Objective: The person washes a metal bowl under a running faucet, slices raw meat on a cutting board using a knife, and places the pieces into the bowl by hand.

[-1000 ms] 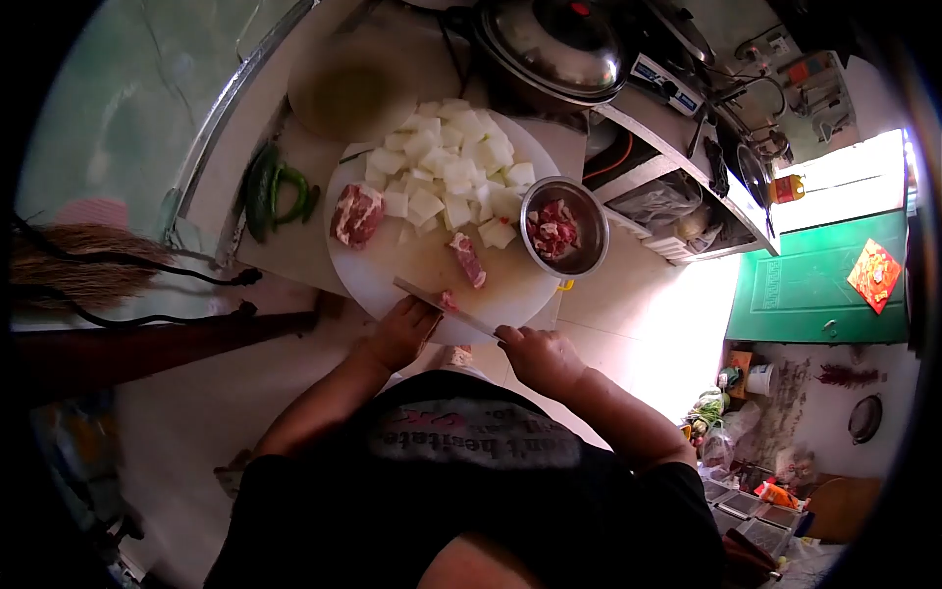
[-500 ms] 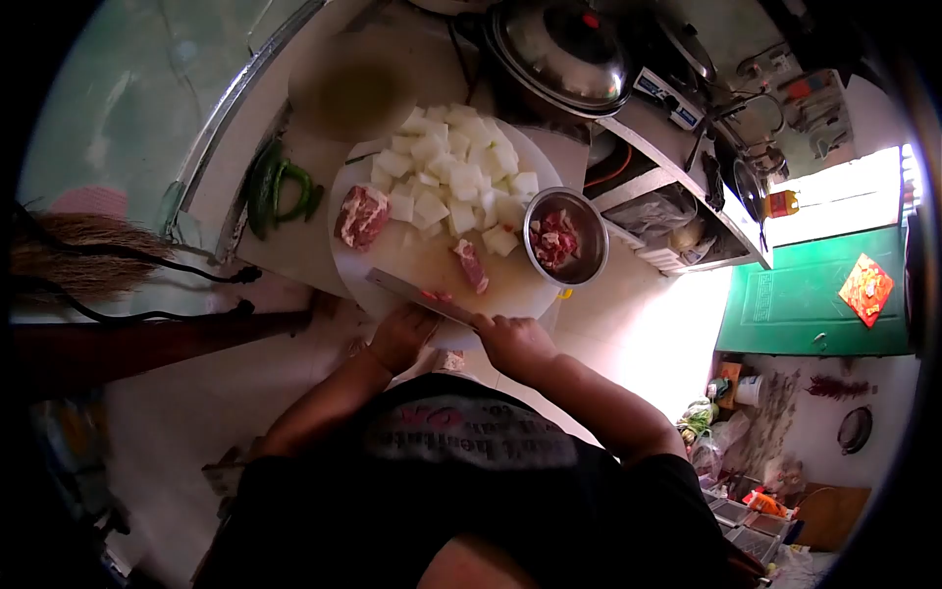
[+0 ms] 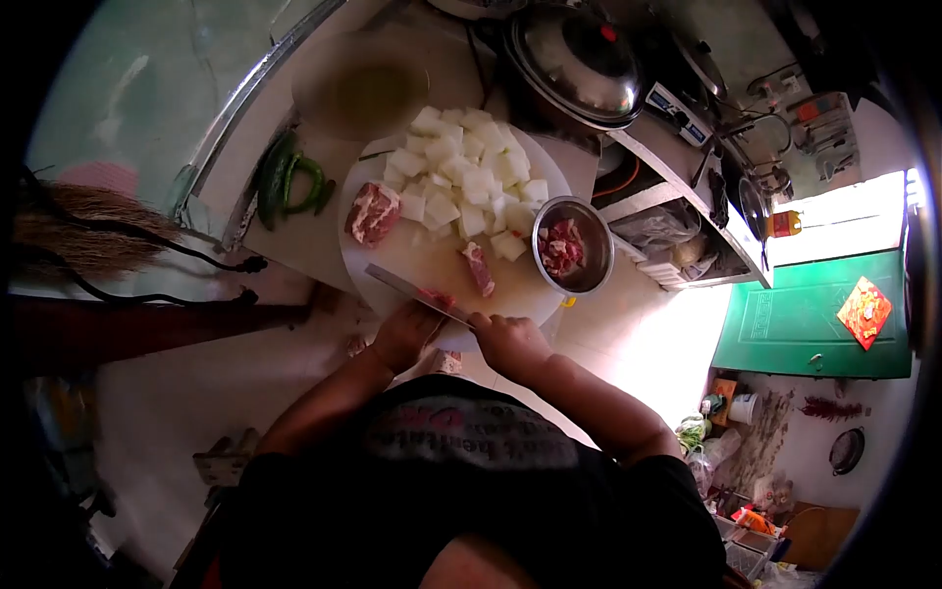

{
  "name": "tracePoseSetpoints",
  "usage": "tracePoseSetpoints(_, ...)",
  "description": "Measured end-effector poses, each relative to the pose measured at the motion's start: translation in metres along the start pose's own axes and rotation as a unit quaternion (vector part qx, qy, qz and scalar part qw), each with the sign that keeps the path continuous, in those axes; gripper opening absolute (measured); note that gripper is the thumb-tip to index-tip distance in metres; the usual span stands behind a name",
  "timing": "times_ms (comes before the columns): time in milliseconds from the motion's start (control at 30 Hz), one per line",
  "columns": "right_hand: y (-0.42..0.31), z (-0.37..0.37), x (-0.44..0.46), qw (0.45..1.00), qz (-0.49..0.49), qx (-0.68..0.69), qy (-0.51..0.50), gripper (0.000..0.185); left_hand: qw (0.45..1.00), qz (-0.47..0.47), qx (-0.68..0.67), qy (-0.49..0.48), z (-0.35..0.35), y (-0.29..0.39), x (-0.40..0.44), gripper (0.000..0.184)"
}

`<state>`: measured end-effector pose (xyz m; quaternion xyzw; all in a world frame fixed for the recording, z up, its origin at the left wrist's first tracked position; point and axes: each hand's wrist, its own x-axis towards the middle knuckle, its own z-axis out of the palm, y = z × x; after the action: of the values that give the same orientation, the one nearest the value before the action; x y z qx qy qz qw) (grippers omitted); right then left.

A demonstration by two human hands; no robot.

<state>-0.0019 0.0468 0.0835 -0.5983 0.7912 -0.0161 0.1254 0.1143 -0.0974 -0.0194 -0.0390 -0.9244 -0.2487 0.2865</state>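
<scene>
My right hand (image 3: 512, 344) grips a kitchen knife (image 3: 417, 294) by its handle, the blade slanting left across the near part of a round white cutting board (image 3: 392, 257). Close behind the blade, my left hand (image 3: 404, 334) is closed with curled fingers, apparently on a piece of meat mostly hidden by hand and knife. A bit of red meat (image 3: 438, 295) shows at the blade's far side. Farther up the board are a strip of meat (image 3: 478, 269), a larger chunk of meat (image 3: 374, 214) and a heap of white vegetable cubes (image 3: 461, 172).
A metal bowl (image 3: 573, 245) with cut meat stands at the board's right edge. Green peppers (image 3: 285, 182) lie to the left. Behind are a lidded pan (image 3: 574, 64) and a shelf unit (image 3: 677, 182). A broom (image 3: 88, 231) and black cables (image 3: 196, 257) are at far left.
The view has shifted slightly, moving the board and bowl a little right and down in the picture. Both hands and the knife stay in nearly the same pose at the board's near edge.
</scene>
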Motion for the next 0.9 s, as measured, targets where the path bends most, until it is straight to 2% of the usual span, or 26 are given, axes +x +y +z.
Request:
tracePoseSetpoints(67, 0.004, -0.006, -0.012, 1.000, -0.005, 0.008, -0.005, 0.014, 1.000, -0.010, -0.007, -0.001, 0.002, 0.001, -0.001, 0.038)
tracePoseSetpoints(167, 0.004, -0.015, -0.030, 0.997, 0.029, 0.020, -0.069, 0.013, 0.999, -0.014, -0.013, 0.029, 0.007, 0.000, -0.010, 0.037)
tracePoseSetpoints(267, 0.004, -0.015, -0.024, 0.995, 0.031, 0.020, -0.091, 0.012, 1.000, -0.016, 0.009, 0.001, 0.003, -0.001, -0.005, 0.035)
tracePoseSetpoints(300, 0.001, -0.009, -0.015, 0.995, 0.029, 0.021, -0.093, 0.012, 1.000, -0.002, 0.014, 0.020, -0.003, 0.001, 0.001, 0.035)
tracePoseSetpoints(367, -0.004, 0.006, 0.005, 1.000, 0.012, 0.000, -0.024, 0.011, 0.999, 0.013, 0.020, 0.036, -0.002, 0.002, -0.001, 0.035)
tracePoseSetpoints(433, -0.004, -0.001, 0.014, 1.000, 0.008, 0.002, -0.026, 0.011, 1.000, -0.007, 0.019, 0.005, 0.005, -0.002, -0.009, 0.035)
tracePoseSetpoints(533, 0.001, -0.006, 0.009, 1.000, 0.010, 0.015, -0.020, 0.012, 1.000, 0.010, -0.005, -0.004, 0.007, -0.007, -0.008, 0.038)
tracePoseSetpoints(600, 0.000, -0.016, -0.006, 0.999, 0.017, 0.047, -0.016, 0.013, 1.000, -0.013, -0.026, -0.003, 0.003, -0.003, -0.007, 0.038)
tracePoseSetpoints(667, -0.003, -0.024, -0.014, 0.998, 0.023, 0.047, -0.036, 0.011, 0.998, -0.035, -0.048, -0.004, 0.002, -0.002, -0.009, 0.039)
tracePoseSetpoints(733, -0.003, -0.023, -0.019, 0.996, 0.024, 0.031, -0.079, 0.012, 1.000, 0.009, -0.021, 0.003, 0.005, -0.005, -0.011, 0.040)
tracePoseSetpoints(833, 0.000, -0.009, -0.005, 0.991, 0.046, 0.063, -0.109, 0.012, 1.000, 0.005, 0.009, 0.007, 0.005, -0.005, -0.012, 0.038)
tracePoseSetpoints(900, -0.007, -0.002, 0.011, 0.993, 0.048, 0.056, -0.092, 0.013, 1.000, 0.004, -0.001, 0.006, 0.004, -0.005, -0.010, 0.036)
